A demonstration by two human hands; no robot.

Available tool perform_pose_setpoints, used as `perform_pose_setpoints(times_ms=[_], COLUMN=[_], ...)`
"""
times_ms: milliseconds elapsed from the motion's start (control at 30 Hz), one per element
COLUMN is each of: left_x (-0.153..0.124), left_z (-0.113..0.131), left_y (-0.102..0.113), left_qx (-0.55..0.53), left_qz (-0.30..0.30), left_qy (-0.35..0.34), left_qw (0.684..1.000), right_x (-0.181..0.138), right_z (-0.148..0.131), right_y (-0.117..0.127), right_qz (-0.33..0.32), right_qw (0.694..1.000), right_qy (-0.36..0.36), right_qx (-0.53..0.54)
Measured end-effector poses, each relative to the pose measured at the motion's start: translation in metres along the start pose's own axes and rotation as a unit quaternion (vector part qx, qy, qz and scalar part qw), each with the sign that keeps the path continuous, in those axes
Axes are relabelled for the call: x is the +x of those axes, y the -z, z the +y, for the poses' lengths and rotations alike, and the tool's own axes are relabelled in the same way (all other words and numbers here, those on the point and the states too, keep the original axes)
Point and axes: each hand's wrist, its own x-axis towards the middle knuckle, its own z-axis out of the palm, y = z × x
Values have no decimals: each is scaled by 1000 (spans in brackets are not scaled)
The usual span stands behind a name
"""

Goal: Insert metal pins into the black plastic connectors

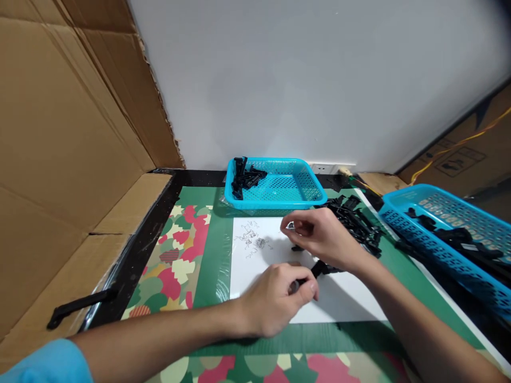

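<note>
As both hover over paper [351, 303], left hand [275, 300] grips black clip [320, 267]; right hand [325, 236] pinches metal piece [290, 225]

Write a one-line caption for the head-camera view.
Left hand grips a black part on a white sheet; right hand pinches a small piece near wire bits.

You work at a small-parts assembly bench in a workshop: cardboard screens [59, 133] wall off your station, turquoise baskets [275, 202] hold black plastic parts [245, 178] — and tiny metal springs [252, 242] lie on a white sheet [347, 303].
</note>
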Motion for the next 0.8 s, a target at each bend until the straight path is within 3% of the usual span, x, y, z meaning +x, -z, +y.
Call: perform_pose_setpoints(times_ms=[100, 233, 400, 600, 700, 800], left_x=[1, 4, 4, 3, 5, 6], left_z=[-3, -10, -7, -6, -10, -12], left_y=[0, -1, -1, -4, -5, -5], left_qx=[-78, -194, -194, -185, -178, -190], left_qz=[56, 112, 115, 110, 115, 112], left_qy=[22, 32, 23, 12, 3, -1], left_qw=[995, 974, 974, 977, 977, 975], right_x=[-17, -48, -75, -90, -95, -98], right_z=[-1, -1, -6, -13, -16, -20], right_y=[13, 13, -14, -51, -56, -53], right_qz=[38, 86, 133, 175, 189, 200], right_qw=[988, 970, 925, 851, 849, 871], right_qy=[-17, -89, -181, -229, -229, -214], right_qx=[146, 211, 305, 440, 436, 395])
